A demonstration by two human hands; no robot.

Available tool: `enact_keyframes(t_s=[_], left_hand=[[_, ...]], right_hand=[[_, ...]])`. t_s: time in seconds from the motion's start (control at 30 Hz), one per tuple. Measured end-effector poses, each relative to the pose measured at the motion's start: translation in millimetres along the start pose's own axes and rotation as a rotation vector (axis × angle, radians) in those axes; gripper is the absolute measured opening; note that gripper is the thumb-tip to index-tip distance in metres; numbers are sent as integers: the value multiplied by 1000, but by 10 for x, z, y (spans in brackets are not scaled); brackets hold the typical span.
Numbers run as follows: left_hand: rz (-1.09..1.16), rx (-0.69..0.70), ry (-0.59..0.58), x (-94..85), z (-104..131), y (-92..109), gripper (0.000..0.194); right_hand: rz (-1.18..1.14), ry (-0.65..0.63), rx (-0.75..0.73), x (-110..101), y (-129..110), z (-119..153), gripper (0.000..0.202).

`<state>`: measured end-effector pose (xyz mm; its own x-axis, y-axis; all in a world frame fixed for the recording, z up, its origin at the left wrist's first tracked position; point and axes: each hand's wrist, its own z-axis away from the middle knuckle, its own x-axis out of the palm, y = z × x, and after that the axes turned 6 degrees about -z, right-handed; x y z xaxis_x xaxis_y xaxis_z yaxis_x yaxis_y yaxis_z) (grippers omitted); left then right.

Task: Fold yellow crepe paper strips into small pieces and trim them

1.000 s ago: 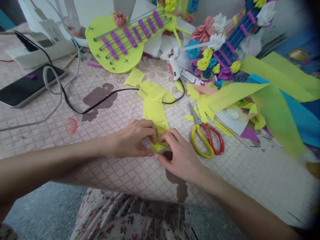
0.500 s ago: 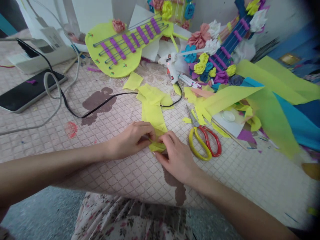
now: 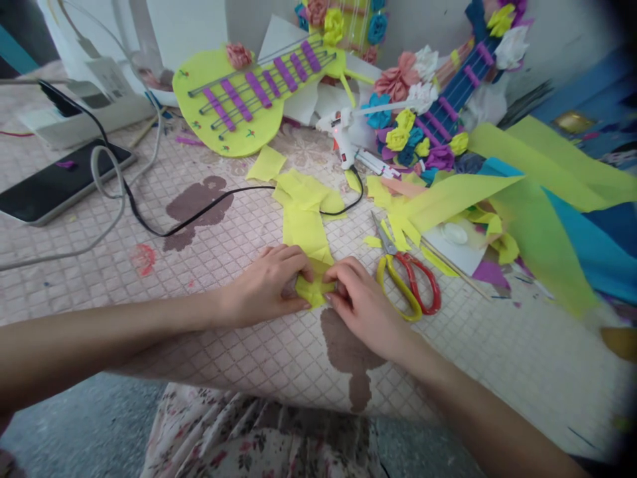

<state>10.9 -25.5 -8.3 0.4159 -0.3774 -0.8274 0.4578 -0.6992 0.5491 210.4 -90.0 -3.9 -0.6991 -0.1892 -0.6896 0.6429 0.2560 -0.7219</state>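
Between my hands, close to the table's near side, is a small folded piece of yellow crepe paper (image 3: 312,291). My left hand (image 3: 271,284) pinches its left edge, fingers closed. On the other edge, the thumb and fingers of my right hand (image 3: 361,299) are closed on the same piece. Just beyond it lie several cut yellow paper pieces (image 3: 303,222), partly overlapping one another. Scissors (image 3: 401,272) with one yellow and one red handle rest to the right of my right hand, their blades pointing away.
A white glue gun (image 3: 343,136) stands at the back, its black cord running left across the cloth. Behind are a yellow paper guitar (image 3: 233,126) and a blue guitar with paper flowers (image 3: 442,113). A phone (image 3: 60,179) lies left; crepe sheets (image 3: 552,232) spread right.
My hands have moved slightly apart at the yellow paper, the right one shifting right. More of the folded piece shows between them.
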Motion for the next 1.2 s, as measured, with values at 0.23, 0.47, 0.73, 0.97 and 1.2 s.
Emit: enact_keyframes(t_s=[0.23,0.47,0.73,0.97,1.2], left_hand=[[-116,-53,51,61,-11,69,37],[4,-21,108,30,-16,14,42],[-71,-4,105,71,-34,15,43],[-4,8,122,5,-32,-28,42],[401,-137,166,-33,-43,-77,41]], right_hand=[[-136,127,42,-52,9,-30,13],[-94,276,137,-120,75,-108,9],[145,219,57,-136,127,-239,18],[58,83,162,-225,150,-315,12],[-536,97,215,-328,154,-256,16]])
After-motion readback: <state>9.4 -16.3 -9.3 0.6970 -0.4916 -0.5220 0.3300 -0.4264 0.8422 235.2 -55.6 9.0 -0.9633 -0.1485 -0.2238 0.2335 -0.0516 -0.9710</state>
